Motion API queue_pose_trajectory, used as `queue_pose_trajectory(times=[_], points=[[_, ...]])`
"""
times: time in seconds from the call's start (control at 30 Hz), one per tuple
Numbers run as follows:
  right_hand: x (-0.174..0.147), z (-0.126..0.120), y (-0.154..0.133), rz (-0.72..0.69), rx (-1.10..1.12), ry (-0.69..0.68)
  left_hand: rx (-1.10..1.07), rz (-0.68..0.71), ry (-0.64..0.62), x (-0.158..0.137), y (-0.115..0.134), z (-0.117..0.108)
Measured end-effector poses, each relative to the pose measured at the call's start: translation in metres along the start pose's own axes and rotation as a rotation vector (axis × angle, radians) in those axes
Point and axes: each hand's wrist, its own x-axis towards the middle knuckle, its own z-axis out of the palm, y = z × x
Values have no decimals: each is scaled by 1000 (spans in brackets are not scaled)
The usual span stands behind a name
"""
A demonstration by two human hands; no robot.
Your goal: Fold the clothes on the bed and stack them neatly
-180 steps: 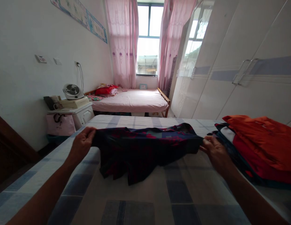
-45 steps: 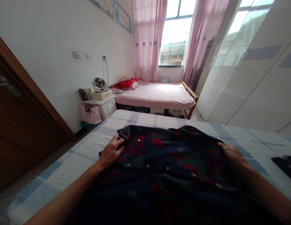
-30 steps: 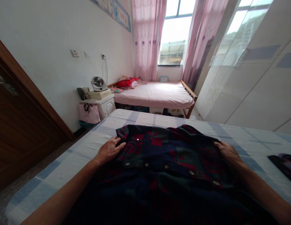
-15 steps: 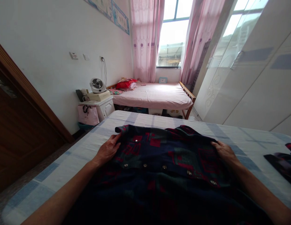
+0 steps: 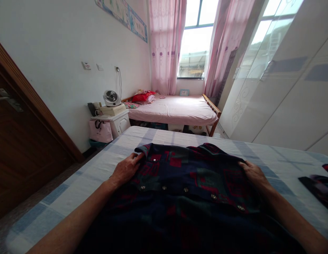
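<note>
A dark navy, red and green patterned shirt [image 5: 177, 173] lies spread over the near bed, with a row of metal snap buttons running across it. At its upper left corner, near the collar, my left hand [image 5: 127, 170] has its fingers closed on the cloth edge. My right hand [image 5: 254, 172] pinches the shirt's edge on the right side. The fingertips of both hands are partly hidden by the fabric. The lower part of the shirt falls into deep shadow toward me.
A blue-and-white checked sheet [image 5: 82, 190] covers the near bed. More dark folded clothing [image 5: 319, 183] lies at the right edge. Beyond are a pink bed [image 5: 174, 109], a small fan [image 5: 111, 98] on a white cabinet [image 5: 121, 123], a brown door [image 5: 21, 141] and a white wardrobe [image 5: 285, 106].
My left hand has shifted slightly right and the shirt's upper left corner has folded inward a little with it. My right hand stays nearly still. The view has tilted slightly.
</note>
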Motion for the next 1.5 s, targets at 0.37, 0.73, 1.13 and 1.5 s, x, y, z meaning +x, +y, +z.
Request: queue_pose_trajectory(times=[0.37, 0.73, 1.13, 1.5], points=[[1, 0, 2, -42, 50, -11, -192, -128, 48, 14, 0, 11], [-7, 0, -7, -48, -34, -20, -667, -378, 34, 23, -33, -2], [-13, -1, -11, -111, -176, 42, -199, -66, 188, 0, -20, 10], [-9, -2, -9, -142, -209, 79, 25, -42, 100, 5, -7, 13]])
